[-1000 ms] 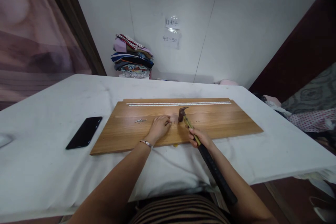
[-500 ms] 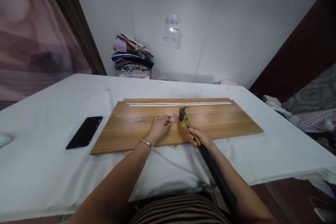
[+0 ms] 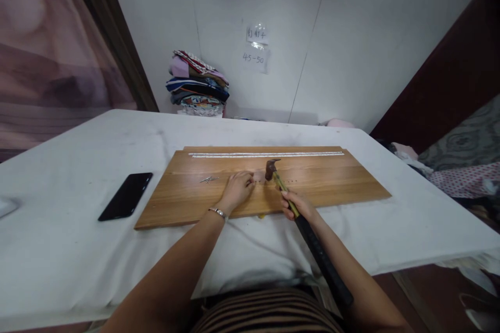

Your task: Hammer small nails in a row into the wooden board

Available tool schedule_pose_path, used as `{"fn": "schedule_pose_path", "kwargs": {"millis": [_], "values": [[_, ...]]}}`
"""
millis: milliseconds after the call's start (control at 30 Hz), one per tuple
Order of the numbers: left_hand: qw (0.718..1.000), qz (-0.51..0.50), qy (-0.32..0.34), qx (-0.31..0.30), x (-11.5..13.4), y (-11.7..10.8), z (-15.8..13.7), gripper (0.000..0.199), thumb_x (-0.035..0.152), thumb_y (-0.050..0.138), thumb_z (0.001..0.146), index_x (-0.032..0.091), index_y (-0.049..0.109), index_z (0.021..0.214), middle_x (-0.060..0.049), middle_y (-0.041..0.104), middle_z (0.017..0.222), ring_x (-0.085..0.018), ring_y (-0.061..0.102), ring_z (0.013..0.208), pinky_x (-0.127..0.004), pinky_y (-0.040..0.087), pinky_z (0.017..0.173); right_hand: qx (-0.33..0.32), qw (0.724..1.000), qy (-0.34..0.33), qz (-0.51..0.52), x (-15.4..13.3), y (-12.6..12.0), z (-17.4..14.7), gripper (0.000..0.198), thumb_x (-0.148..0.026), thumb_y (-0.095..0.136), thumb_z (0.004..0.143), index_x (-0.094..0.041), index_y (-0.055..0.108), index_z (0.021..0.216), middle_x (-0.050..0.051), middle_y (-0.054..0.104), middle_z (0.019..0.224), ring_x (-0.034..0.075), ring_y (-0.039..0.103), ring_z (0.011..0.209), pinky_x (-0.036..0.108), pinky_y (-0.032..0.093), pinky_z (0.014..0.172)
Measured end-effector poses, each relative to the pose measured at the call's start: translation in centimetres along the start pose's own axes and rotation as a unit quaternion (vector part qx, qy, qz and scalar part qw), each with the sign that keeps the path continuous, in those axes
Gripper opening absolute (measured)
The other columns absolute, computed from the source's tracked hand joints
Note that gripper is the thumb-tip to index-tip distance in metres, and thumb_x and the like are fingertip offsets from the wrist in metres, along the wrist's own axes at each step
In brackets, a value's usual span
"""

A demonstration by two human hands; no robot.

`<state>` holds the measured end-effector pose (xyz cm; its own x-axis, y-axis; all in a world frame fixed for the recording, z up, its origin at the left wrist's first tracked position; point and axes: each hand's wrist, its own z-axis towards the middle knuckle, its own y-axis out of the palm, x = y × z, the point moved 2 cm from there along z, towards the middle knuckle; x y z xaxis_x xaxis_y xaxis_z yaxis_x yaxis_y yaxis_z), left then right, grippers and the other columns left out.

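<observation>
My right hand (image 3: 297, 205) is wrapped round the yellow shaft of a claw hammer (image 3: 283, 186), well above its black grip. The hammer's rusty head is low over a wooden board (image 3: 332, 182), close to a row of small dark nail points (image 3: 291, 181); whether it touches is unclear. Just left of that row, my left hand (image 3: 237, 190) rests on the board with thumb and fingertips pinched together. What sits in the pinch is too small to make out. Several loose nails (image 3: 209, 179) lie in a little heap to the left of this hand.
Two white marked strips (image 3: 265, 155) run along the board's far edge. A black phone (image 3: 125, 196) lies left of the board on the white-covered table (image 3: 70, 166). Folded clothes (image 3: 198, 83) are stacked by the wall at the back, below paper signs (image 3: 255, 57).
The hammer head has shifted very slightly to the left. My left hand stays in the same place on the board.
</observation>
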<state>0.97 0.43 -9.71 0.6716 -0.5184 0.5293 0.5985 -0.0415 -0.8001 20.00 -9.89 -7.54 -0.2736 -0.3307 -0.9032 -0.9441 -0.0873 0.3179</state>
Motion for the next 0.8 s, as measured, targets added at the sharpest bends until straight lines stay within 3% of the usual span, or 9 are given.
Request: {"fn": "schedule_pose_path", "kwargs": {"millis": [800], "values": [[1.0,0.0,0.0,0.005,0.1,-0.02,-0.19,0.01,0.022,0.056,0.085,0.022,0.066,0.083,-0.005,0.068,0.115,-0.021,0.059,0.109,-0.038,0.039,0.098,0.011,1.0,0.004,0.002,0.12,-0.18,0.32,0.046,-0.047,0.071,0.067,-0.022,0.051,0.1,-0.012,0.046,0.051,0.006,0.037,0.03,0.019,0.023,0.03]]}}
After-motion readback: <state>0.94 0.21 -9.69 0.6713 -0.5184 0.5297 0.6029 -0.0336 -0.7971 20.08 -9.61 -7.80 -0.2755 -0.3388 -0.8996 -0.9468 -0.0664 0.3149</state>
